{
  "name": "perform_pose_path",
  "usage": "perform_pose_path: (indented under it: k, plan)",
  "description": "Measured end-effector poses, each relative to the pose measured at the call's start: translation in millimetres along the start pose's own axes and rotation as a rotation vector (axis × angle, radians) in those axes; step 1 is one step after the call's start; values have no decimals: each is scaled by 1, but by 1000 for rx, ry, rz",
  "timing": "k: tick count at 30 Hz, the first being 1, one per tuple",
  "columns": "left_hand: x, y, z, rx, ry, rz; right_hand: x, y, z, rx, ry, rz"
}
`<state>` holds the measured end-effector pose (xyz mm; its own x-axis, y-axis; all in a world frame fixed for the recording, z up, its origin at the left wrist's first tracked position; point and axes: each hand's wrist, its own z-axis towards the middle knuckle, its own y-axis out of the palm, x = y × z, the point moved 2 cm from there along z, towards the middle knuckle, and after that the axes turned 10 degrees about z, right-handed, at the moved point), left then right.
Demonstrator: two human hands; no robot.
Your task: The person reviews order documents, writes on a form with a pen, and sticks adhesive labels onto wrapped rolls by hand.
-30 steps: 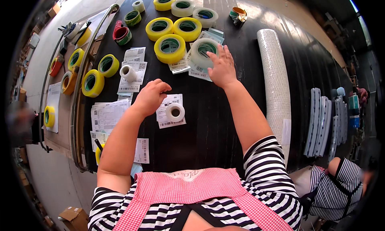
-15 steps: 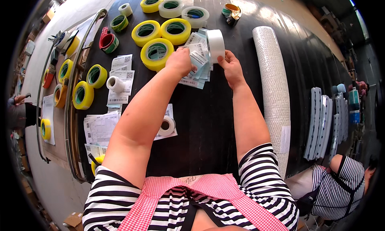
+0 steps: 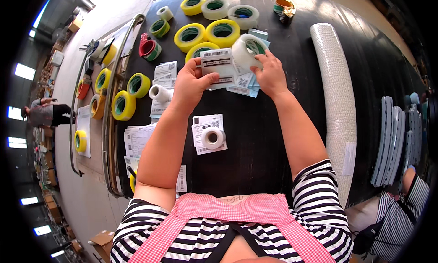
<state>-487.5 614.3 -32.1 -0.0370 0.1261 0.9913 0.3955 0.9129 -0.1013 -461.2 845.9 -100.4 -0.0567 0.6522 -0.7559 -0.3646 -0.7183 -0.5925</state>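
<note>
My left hand (image 3: 190,84) grips white shipping labels (image 3: 216,67) by their left side, thumb on top. In my right hand (image 3: 271,75) is a wide roll of clear packing tape (image 3: 242,53), held by its right edge with its green core partly showing. The roll touches or overlaps the labels' right edge; whether tape sticks to them I cannot tell. Beneath and behind both lie more labels, white and light blue (image 3: 248,86), on the black table (image 3: 255,149). Just beyond my left hand sits a yellow tape roll (image 3: 197,49), partly hidden by the labels.
Several yellow tape rolls (image 3: 222,31) stand at the back. Small white rolls (image 3: 213,137) rest on label stacks at the left and centre. A long bubble-wrap roll (image 3: 335,103) lies to the right, near grey strips (image 3: 388,142). A metal rail (image 3: 109,112) borders the left side.
My left hand has lifted labels from the pile and turned them upright beside the tape. My right hand has tilted the tape roll, showing its core. The whole view has shifted.
</note>
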Motion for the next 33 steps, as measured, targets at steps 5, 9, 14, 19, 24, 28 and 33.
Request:
perform_pose_path:
  k: [5, 9, 14, 19, 24, 28, 33]
  plan:
    - [29, -24, -53, 28, -81, 18, -24, 20, -10, -96, -89, -415]
    - [40, -26, -87, 103, 0, -51, -65, -2, -28, 130, -278, -53]
    - [47, -31, -129, 197, 325, 289, -132, -12, -110, -85, 153, 1105]
    - [53, -33, -174, 417, 1056, 907, -179, -19, -163, -445, 564, 1655]
    - [44, -42, -207, 458, 1052, 865, -202, -24, -182, -476, 421, 1382]
    - [43, -49, -227, 498, 1055, 839, -219, -25, -198, -472, 327, 1364]
    - [48, -57, -250, 551, 1068, 867, -237, -26, -212, -481, 207, 1305]
